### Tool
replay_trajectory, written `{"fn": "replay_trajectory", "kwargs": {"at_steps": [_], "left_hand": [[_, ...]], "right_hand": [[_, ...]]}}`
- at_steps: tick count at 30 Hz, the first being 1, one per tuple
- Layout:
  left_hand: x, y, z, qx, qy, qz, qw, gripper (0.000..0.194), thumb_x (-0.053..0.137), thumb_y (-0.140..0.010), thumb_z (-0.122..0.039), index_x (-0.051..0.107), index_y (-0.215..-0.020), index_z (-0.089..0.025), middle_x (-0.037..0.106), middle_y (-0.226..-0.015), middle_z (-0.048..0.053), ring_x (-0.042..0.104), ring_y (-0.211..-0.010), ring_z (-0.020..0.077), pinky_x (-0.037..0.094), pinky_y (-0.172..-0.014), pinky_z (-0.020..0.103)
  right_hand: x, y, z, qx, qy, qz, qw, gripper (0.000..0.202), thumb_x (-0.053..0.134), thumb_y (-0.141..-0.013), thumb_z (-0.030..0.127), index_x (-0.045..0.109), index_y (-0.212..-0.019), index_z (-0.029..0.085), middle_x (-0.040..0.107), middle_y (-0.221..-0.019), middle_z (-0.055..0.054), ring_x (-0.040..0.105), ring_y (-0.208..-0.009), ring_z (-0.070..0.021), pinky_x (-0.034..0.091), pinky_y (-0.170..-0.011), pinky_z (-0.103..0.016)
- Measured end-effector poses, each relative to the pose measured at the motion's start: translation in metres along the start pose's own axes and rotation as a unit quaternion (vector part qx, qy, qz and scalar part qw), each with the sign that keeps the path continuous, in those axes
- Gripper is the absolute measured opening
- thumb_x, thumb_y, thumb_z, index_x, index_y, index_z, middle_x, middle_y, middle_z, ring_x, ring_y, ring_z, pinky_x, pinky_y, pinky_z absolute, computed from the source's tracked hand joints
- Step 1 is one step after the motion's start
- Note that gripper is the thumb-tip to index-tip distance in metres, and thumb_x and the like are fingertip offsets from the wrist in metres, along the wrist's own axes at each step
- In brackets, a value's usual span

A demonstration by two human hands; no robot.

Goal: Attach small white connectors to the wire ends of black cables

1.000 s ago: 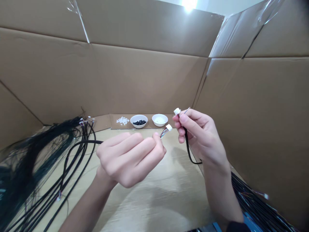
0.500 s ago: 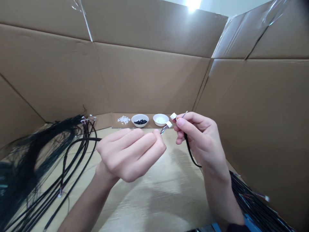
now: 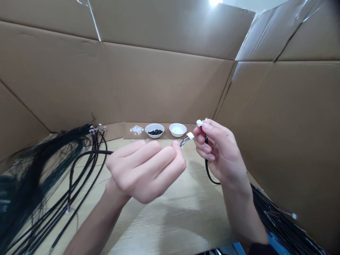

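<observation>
Cardboard walls surround a pale tabletop. Nearest, the left hand is closed around coloured wires ending in a white connector just beyond its thumb. Near this, the right hand pinches a second connector by its wires, a black cable hanging below. Beyond stand a bowl of black pieces and a white bowl.

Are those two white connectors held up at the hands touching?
Apart. The head view shows a gap between the lower connector at the left hand and the upper connector at the right hand.
</observation>
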State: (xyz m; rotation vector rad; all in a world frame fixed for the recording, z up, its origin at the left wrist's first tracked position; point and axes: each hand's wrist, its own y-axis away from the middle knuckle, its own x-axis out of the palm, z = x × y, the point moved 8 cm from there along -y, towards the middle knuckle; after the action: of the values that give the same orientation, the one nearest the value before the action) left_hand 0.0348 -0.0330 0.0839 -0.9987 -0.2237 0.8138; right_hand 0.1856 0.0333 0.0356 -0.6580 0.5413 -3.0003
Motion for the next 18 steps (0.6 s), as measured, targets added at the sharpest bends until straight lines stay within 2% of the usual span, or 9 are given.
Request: {"fn": "replay_trajectory", "kwargs": {"at_steps": [6, 11, 14, 16, 18], "left_hand": [[-0.002, -0.001, 0.0, 0.009, 0.001, 0.012, 1.0, 0.028, 0.072, -0.082, 0.0, 0.066, -0.067, -0.023, 0.05, -0.048, -0.008, 0.041, -0.039, 0.0084, 0.034, -0.032, 0.024], [0.0, -0.001, -0.002, 0.001, 0.003, 0.024, 1.0, 0.027, 0.072, -0.084, -0.004, 0.065, -0.069, -0.024, 0.052, -0.05, -0.009, 0.043, -0.039, 0.0081, 0.032, -0.036, 0.024], [0.005, -0.001, -0.003, 0.0, 0.007, 0.03, 1.0, 0.028, 0.073, -0.082, -0.005, 0.062, -0.064, -0.023, 0.051, -0.05, -0.009, 0.041, -0.042, 0.009, 0.034, -0.039, 0.026], [0.018, 0.002, 0.002, -0.033, 0.012, 0.076, 0.996, 0.032, 0.07, -0.085, -0.008, 0.055, -0.06, -0.022, 0.053, -0.051, -0.007, 0.046, -0.047, 0.011, 0.035, -0.044, 0.028], [0.043, 0.012, 0.011, -0.102, 0.025, 0.181, 0.978, 0.033, 0.063, -0.091, -0.011, 0.054, -0.061, -0.022, 0.058, -0.055, -0.004, 0.054, -0.053, 0.0142, 0.033, -0.049, 0.031]], "right_hand": [[0.001, -0.003, -0.004, 0.035, 0.0, 0.001, 0.999, 0.018, 0.079, -0.085, 0.032, 0.073, -0.075, 0.018, 0.058, -0.066, 0.002, 0.039, -0.049, -0.0055, 0.026, -0.037, -0.014], [-0.003, -0.004, 0.003, 0.006, -0.009, -0.017, 1.0, 0.008, 0.074, -0.079, 0.023, 0.073, -0.073, 0.018, 0.06, -0.067, 0.001, 0.041, -0.049, -0.0063, 0.027, -0.037, -0.015], [-0.006, -0.002, 0.007, -0.024, 0.0, -0.025, 0.999, 0.007, 0.074, -0.082, 0.021, 0.075, -0.076, 0.018, 0.062, -0.069, 0.001, 0.044, -0.05, -0.0058, 0.029, -0.038, -0.014], [-0.008, 0.0, 0.01, -0.059, 0.024, -0.031, 0.997, 0.008, 0.074, -0.087, 0.02, 0.076, -0.079, 0.019, 0.065, -0.072, 0.001, 0.047, -0.051, -0.006, 0.034, -0.039, -0.015], [-0.009, 0.002, 0.016, -0.112, 0.072, -0.036, 0.99, 0.01, 0.073, -0.092, 0.021, 0.076, -0.082, 0.021, 0.068, -0.077, 0.0, 0.052, -0.052, -0.0073, 0.042, -0.041, -0.017]]}}
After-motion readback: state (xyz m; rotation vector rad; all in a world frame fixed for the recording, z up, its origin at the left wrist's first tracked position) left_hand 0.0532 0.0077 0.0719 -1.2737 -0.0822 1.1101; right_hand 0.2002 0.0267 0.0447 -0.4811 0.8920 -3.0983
